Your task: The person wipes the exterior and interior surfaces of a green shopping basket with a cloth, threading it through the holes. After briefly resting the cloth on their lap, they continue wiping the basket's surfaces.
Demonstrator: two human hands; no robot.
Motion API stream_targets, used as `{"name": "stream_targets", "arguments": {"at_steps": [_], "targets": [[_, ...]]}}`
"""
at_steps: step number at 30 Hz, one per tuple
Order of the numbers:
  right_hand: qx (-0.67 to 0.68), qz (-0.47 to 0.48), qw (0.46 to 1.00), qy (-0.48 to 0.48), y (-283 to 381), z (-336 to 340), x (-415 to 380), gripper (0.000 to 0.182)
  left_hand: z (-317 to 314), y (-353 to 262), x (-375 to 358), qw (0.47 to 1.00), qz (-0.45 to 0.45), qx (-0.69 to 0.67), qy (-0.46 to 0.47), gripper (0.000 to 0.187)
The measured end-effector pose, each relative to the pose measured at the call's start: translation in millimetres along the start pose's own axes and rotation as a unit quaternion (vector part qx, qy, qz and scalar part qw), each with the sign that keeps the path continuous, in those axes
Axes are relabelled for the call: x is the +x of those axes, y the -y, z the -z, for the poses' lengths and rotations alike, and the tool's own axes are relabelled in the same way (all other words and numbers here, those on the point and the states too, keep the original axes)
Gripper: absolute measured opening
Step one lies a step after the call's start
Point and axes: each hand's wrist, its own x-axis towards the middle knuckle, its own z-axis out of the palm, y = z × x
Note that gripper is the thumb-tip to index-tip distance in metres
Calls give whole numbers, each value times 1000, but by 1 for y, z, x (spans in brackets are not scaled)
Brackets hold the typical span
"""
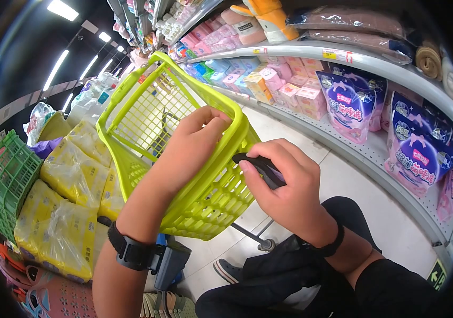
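From where I stand, the lime-green plastic shopping cart with lattice sides [200, 209] sits between the grey metal shelf [375, 62] and the stacked yellow plastic-wrapped packs [59, 228]. The right hand [293, 188] pinches a curved black piece [261, 165] between thumb and fingers; the left hand's [197, 135] fingers are curled in narrow at the rim, though I can't tell whether they grip it. If they don't, a hard tug on that piece could roll the cart into the packs

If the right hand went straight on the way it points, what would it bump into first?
Beyond the black piece its fingers hold, the right hand would probably meet the lime-green basket, though depth is unclear.
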Motion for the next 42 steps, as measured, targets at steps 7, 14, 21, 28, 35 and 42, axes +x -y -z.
{"name": "stream_targets", "arguments": {"at_steps": [7, 14, 21, 28, 35, 42], "targets": [[31, 24, 999, -21, 3, -1, 4, 26, 0, 11, -1, 997, -70, 42, 9, 37], [-12, 63, 997, -49, -3, -5, 1, 27, 0, 13, 0, 982, -143, 107, 59, 36], [-38, 71, 996, -49, -2, 0, 6, 23, 0, -11, 1, 974, -53, 187, 120, 22], [57, -4, 997, -46, -6, 8, 11, 21, -10, -25, 2, 987, 28, 124, 97, 23], [41, -7, 997, -62, -5, 11, 15, 21, -18, -36, -1, 995, 81, -11, 65, 23], [-30, 91, 995, 7, -5, 17, 17, 20, -13, -22, 3, 998, 44, -21, 46, 33]]}}
